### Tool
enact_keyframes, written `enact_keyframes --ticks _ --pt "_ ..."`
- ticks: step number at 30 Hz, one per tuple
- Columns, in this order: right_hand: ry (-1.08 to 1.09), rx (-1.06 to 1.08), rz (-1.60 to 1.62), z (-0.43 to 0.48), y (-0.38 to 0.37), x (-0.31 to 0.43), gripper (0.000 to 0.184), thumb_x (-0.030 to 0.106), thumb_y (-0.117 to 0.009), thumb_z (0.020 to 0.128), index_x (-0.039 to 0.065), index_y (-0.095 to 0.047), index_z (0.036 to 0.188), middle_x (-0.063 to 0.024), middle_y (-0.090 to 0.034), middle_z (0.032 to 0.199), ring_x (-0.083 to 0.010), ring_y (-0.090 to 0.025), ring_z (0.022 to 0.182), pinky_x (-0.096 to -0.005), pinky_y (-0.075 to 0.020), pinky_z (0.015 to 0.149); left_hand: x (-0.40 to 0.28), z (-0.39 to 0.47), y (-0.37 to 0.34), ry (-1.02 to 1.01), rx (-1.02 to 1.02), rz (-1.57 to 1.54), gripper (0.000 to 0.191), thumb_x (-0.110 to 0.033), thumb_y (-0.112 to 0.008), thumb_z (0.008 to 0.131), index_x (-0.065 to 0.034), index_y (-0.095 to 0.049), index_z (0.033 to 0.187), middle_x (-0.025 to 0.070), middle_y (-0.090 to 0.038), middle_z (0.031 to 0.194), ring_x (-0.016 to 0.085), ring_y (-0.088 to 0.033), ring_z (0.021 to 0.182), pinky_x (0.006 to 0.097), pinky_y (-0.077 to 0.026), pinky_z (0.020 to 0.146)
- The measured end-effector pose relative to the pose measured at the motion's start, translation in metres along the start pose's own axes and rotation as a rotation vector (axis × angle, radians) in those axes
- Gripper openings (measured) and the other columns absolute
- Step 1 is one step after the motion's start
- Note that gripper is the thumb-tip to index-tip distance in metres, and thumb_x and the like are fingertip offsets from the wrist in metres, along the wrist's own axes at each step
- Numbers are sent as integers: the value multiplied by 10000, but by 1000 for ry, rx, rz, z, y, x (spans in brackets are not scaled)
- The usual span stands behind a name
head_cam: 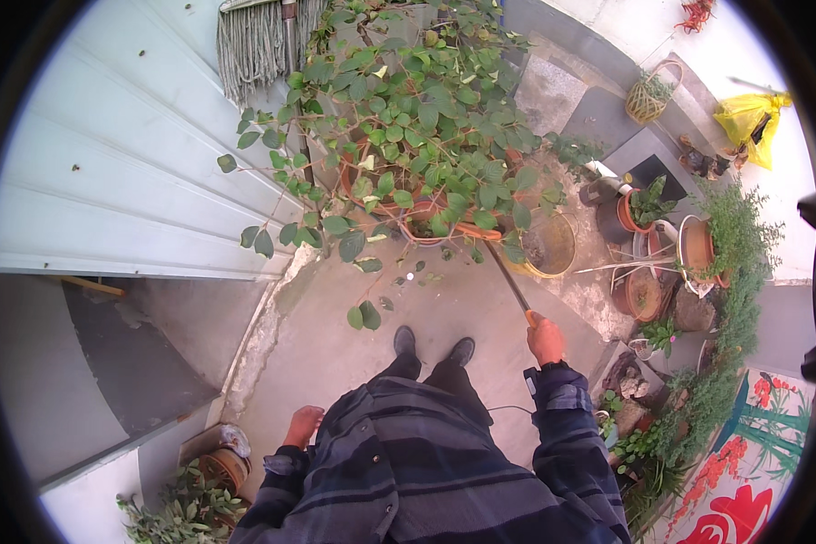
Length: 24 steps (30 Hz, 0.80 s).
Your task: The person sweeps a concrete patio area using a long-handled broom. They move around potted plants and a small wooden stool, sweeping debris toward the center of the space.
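My right hand (546,338) is closed around the orange end of a long dark handle (508,279). The handle slants up and left to beneath the leaves, near a flat orange piece; what its far end is like is hidden. My left hand (304,426) hangs beside my jacket with its fingers curled loosely, touching no object that shows. A large leafy plant (435,129) spreads in front of me over several pots, among them a round pot (427,228) at its near side. Its lower twigs reach out over the concrete floor (353,353).
A yellow-rimmed bucket (547,245) stands right of the plant. Potted plants, such as a terracotta pot (642,296), and stones line the right side. A string mop (255,51) leans at the pale panel wall (129,149). Another pot (224,469) is at lower left.
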State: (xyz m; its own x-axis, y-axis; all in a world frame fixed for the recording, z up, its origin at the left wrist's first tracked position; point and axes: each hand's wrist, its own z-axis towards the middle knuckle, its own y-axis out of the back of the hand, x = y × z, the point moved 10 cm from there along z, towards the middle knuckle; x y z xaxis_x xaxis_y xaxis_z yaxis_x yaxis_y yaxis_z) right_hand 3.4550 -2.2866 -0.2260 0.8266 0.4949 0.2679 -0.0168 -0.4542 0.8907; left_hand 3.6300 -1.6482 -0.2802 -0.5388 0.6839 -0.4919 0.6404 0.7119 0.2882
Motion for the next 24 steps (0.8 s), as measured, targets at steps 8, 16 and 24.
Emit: enact_keyframes --ticks 8,16,24 --pt "-37 239 -93 -55 -96 -8 389 81 -480 837 135 -577 1210 -208 -669 913 -366 -652 873 -467 -520 753 13 0 7 198 -19 -100 252 -196 -515 867 4 -640 956 104 -661 787 203 -612 629 316 -481 562" --pt "-89 91 122 -146 -14 -50 375 164 -632 787 166 -628 1162 -178 -669 970 -368 -637 894 -460 -514 784 -52 52 -33 -355 213 482 207 -183 -538 842 -12 -628 915 74 -646 748 163 -605 636 291 -476 552" --pt "-226 206 113 -172 -74 -46 434 157 -578 805 56 -547 1225 -244 -654 912 -410 -627 876 -483 -503 790 -51 70 -5 22 130 -64 247 -207 -529 881 2 -604 988 98 -652 818 175 -620 691 275 -491 609"
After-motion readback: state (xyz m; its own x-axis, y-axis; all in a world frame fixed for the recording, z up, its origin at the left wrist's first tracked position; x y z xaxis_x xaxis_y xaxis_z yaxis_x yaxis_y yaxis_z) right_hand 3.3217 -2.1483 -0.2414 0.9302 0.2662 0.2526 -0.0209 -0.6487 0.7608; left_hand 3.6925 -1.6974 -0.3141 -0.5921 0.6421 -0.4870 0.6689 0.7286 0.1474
